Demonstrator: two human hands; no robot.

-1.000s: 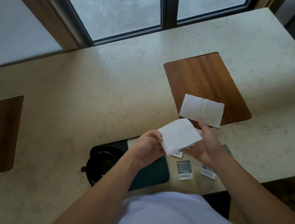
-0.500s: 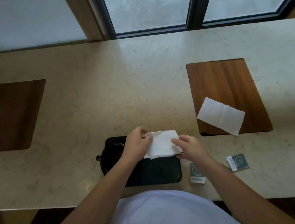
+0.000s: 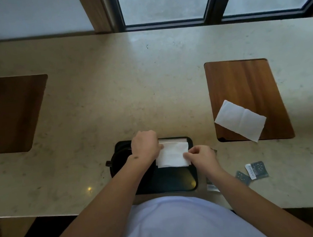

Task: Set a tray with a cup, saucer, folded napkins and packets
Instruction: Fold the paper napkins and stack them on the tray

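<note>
Black tray (image 3: pixel 178 184) at near edge of pale stone counter (image 3: pixel 129 94), rounded corners, glossy floor with a faint reflection. White napkin (image 3: pixel 172 154) over the tray's far right part: folded, roughly rectangular, soft creases, layered edge along the near side; a thin pale strip showing behind its far edge, nature unclear. Left hand (image 3: pixel 146 145) on the napkin's left edge, fingers curled down and pinching the paper. Right hand (image 3: pixel 201 156) at the napkin's right near corner, fingertips closed on that corner. Dark cup (image 3: pixel 117 161) on the tray's left end, mostly hidden under the left forearm; small handle sticking out to the left past the tray's rim. Saucer not distinguishable beneath it.

Second napkin (image 3: pixel 239 120) lying askew on the right wooden inlay (image 3: pixel 245 84), white, one crease across the middle, its near corner overhanging the inlay's edge onto stone. Packets (image 3: pixel 257 169) on the counter right of the tray, dark grey with pale printed ends, two overlapping; another partly hidden beside the right forearm. Left wooden inlay (image 3: pixel 10 113) bare, well apart.
</note>
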